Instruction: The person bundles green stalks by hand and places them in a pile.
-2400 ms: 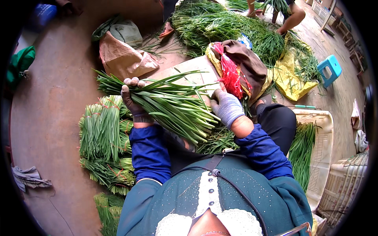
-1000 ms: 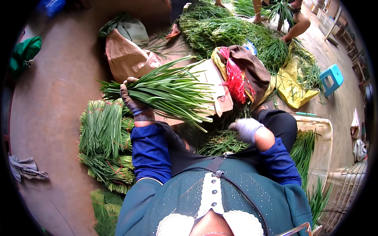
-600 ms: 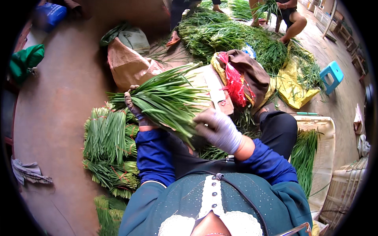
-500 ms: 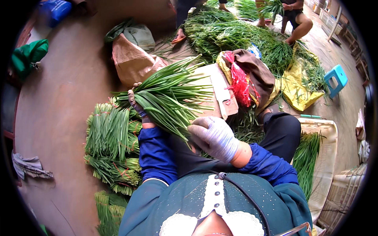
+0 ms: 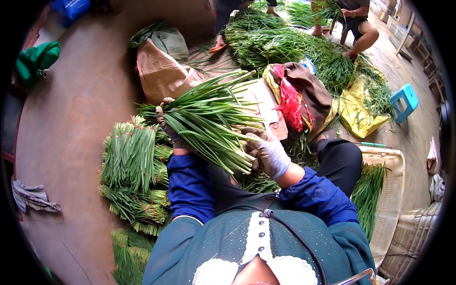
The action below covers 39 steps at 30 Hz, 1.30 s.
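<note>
A thick, fanned bunch of garlic chives [image 5: 204,118] lies across in front of me, pale stem ends to the right. My left hand [image 5: 167,124], in a soiled glove, is wrapped round its leafy left part. My right hand [image 5: 270,151], in a whitish glove, is closed at the stem ends with its fingers on several stems; the fingertips are partly hidden. Under the bunch and to its right is a board [image 5: 259,97]. Tied bundles of chives [image 5: 133,161] are stacked to the left of my left forearm.
A pink sack [image 5: 164,71] stands beyond my left hand. A brown cloth bundle with red ties [image 5: 304,90] sits past the board. To the right are a pale crate of chives [image 5: 394,190] and a blue stool [image 5: 404,102]. Another person [image 5: 358,23] sits by a big chive heap [image 5: 266,38].
My right hand has turned and closed on the stem ends, where it was just below them before. The bunch has spread and shifted slightly; my left hand keeps its hold.
</note>
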Available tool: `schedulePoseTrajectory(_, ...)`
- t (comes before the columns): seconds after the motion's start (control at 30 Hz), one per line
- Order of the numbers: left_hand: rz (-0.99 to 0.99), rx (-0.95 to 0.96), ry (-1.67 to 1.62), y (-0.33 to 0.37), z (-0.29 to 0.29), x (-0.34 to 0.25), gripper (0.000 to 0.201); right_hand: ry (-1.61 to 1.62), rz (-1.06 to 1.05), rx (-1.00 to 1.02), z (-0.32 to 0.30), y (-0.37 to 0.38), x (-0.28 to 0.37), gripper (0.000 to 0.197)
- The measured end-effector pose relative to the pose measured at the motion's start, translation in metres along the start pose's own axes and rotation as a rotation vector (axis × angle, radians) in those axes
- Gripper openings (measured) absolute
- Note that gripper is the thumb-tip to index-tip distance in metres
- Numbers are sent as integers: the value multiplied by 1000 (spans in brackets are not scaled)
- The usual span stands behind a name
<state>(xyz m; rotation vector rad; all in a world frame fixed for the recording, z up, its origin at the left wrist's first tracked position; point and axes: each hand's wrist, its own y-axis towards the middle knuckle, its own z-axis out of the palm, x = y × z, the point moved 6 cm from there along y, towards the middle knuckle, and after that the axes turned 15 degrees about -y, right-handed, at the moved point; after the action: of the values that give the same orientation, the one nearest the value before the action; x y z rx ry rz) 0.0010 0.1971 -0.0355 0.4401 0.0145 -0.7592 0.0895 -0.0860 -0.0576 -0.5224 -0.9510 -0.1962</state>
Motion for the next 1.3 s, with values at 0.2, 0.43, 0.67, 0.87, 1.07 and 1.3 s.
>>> schedulePoseTrajectory(0.2, 96, 74, 81, 0, 15, 10, 40, 53, 80, -34, -7, 8, 2, 18)
schedulePoseTrajectory(0.43, 100, 71, 91, 0, 9, -1, 39, -644, -16, 1, -37, -1, -10, 20)
schedulePoseTrajectory(0.67, 101, 91, 69, -2, 19, 10, 31, 52, 8, -43, -35, 7, -6, 36)
schedulePoseTrajectory(0.87, 52, 32, -83, -1, 20, 29, 25, 282, -36, 72, -17, 20, -12, 34)
schedulePoseTrajectory(1.07, 118, 2, 98, 0, -8, 0, 34, -837, -121, 58, -63, 15, -20, 28)
schedulePoseTrajectory(1.3, 162, -8, -16, -2, -4, -12, 39, -964, -63, -86, -81, -29, 23, 25)
